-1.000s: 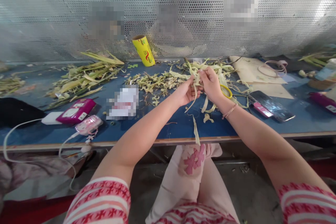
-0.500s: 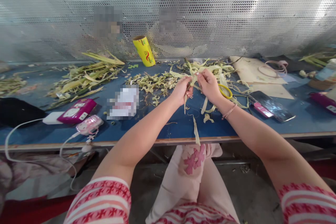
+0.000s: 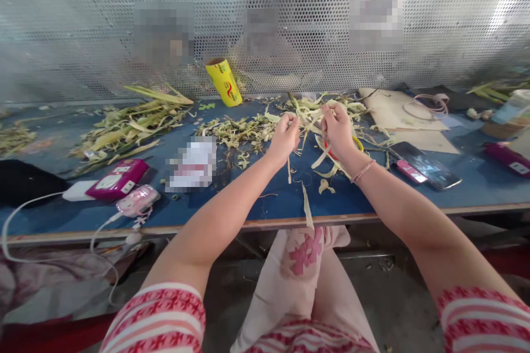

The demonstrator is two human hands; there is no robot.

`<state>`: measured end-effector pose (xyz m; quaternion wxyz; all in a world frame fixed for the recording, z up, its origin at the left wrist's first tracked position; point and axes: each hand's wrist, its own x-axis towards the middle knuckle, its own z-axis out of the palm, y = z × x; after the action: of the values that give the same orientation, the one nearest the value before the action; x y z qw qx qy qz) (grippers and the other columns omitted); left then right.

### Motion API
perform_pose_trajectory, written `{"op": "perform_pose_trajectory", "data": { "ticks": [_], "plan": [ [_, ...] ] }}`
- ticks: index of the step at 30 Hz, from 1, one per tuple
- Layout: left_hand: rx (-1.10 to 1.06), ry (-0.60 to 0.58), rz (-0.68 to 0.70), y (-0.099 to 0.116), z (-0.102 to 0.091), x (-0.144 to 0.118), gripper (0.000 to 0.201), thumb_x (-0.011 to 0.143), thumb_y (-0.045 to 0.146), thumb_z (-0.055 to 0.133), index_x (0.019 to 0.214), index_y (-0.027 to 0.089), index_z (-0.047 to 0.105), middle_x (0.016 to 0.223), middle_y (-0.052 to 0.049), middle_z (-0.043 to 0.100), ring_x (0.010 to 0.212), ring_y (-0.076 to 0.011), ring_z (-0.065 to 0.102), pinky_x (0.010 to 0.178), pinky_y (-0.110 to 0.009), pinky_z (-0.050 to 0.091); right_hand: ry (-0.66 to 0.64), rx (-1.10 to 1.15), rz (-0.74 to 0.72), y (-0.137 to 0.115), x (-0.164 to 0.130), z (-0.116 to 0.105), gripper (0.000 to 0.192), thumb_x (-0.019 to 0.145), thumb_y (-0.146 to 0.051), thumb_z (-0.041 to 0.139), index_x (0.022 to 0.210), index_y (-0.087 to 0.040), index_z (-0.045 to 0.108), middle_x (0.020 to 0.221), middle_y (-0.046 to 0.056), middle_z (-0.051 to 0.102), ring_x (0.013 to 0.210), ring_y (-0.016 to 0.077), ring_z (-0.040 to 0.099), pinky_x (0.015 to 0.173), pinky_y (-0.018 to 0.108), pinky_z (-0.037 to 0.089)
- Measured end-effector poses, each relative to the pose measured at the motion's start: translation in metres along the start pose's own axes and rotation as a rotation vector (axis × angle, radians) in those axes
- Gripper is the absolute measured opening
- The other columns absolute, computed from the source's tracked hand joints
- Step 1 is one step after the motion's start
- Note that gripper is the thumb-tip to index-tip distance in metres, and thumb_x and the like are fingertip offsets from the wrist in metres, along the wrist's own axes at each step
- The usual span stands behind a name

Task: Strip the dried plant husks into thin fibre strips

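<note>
My left hand [image 3: 285, 135] is closed in a pinch above the blue table, a pale dried leaf strip [image 3: 289, 172] hanging below its fingers. To its right, my right hand [image 3: 336, 128] is also closed, fingertips pressed together on pale leaf strip; its exact grip is partly hidden. A gap separates the two hands, with loose pale strips [image 3: 305, 116] behind it. Partly covered by my right wrist is a yellow ring [image 3: 358, 143], with a bit of red showing beside it. One more leaf strip [image 3: 307, 207] hangs over the table's front edge.
Dried leaf scraps [image 3: 238, 131] and a larger leaf pile [image 3: 132, 124] lie left. A yellow roll [image 3: 224, 81] leans near the perforated metal screen [image 3: 314, 22]. Phone [image 3: 426, 165], cardboard [image 3: 389, 110] at right; purple box [image 3: 118, 178], pink charger [image 3: 138, 200] with cables at left.
My hands, close together before, have moved apart, the right one shifting rightward and the left one slightly leftward. Red now shows by the yellow ring. The view has shifted slightly.
</note>
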<state>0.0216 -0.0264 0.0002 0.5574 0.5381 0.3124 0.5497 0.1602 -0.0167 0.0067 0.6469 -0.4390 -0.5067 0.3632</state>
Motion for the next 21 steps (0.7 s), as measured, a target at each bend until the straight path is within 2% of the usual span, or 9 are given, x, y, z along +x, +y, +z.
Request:
{"op": "perform_pose_trajectory", "data": {
  "ticks": [6, 10, 13, 16, 21],
  "plan": [
    [-0.010, 0.142, 0.158, -0.003, -0.004, 0.004, 0.045, 0.086, 0.064, 0.058, 0.081, 0.023, 0.037, 0.054, 0.010, 0.021, 0.040, -0.0039, 0.021, 0.043, -0.022, 0.017, -0.041, 0.007, 0.000, -0.006, -0.002, 0.001, 0.030, 0.090, -0.051, 0.061, 0.084, -0.025, 0.048, 0.044, -0.013, 0.036, 0.029, 0.0043, 0.022, 0.030, 0.020, 0.018],
    [-0.006, 0.246, 0.165, -0.001, -0.005, 0.007, 0.047, 0.085, 0.069, 0.053, 0.084, 0.024, 0.038, 0.055, 0.010, 0.021, 0.041, -0.0043, 0.020, 0.043, -0.024, 0.016, -0.083, 0.001, -0.001, -0.008, -0.004, 0.004, 0.029, 0.089, -0.051, 0.062, 0.085, -0.025, 0.050, 0.043, -0.013, 0.035, 0.030, 0.0046, 0.021, 0.030, 0.020, 0.020],
    [-0.011, 0.280, 0.147, 0.000, -0.007, 0.010, 0.048, 0.086, 0.069, 0.051, 0.082, 0.024, 0.035, 0.055, 0.010, 0.019, 0.040, -0.0045, 0.019, 0.043, -0.023, 0.015, -0.102, -0.003, -0.006, -0.008, -0.005, 0.004, 0.031, 0.088, -0.054, 0.063, 0.086, -0.025, 0.050, 0.043, -0.012, 0.034, 0.031, 0.0045, 0.021, 0.031, 0.020, 0.021],
    [-0.015, 0.255, 0.145, -0.001, -0.009, 0.011, 0.046, 0.087, 0.066, 0.053, 0.081, 0.024, 0.034, 0.054, 0.010, 0.018, 0.040, -0.0046, 0.018, 0.042, -0.024, 0.015, -0.082, -0.004, -0.020, -0.005, -0.002, 0.001, 0.033, 0.088, -0.056, 0.063, 0.088, -0.025, 0.051, 0.046, -0.012, 0.034, 0.033, 0.0041, 0.022, 0.031, 0.020, 0.022],
    [-0.009, 0.135, 0.137, -0.002, -0.010, 0.009, 0.045, 0.088, 0.060, 0.058, 0.079, 0.024, 0.033, 0.055, 0.010, 0.018, 0.040, -0.0040, 0.016, 0.043, -0.024, 0.015, 0.022, 0.023, -0.036, 0.003, 0.006, -0.007, 0.032, 0.089, -0.055, 0.061, 0.086, -0.025, 0.049, 0.051, -0.012, 0.035, 0.032, 0.0032, 0.021, 0.029, 0.020, 0.019]
  ]
}}
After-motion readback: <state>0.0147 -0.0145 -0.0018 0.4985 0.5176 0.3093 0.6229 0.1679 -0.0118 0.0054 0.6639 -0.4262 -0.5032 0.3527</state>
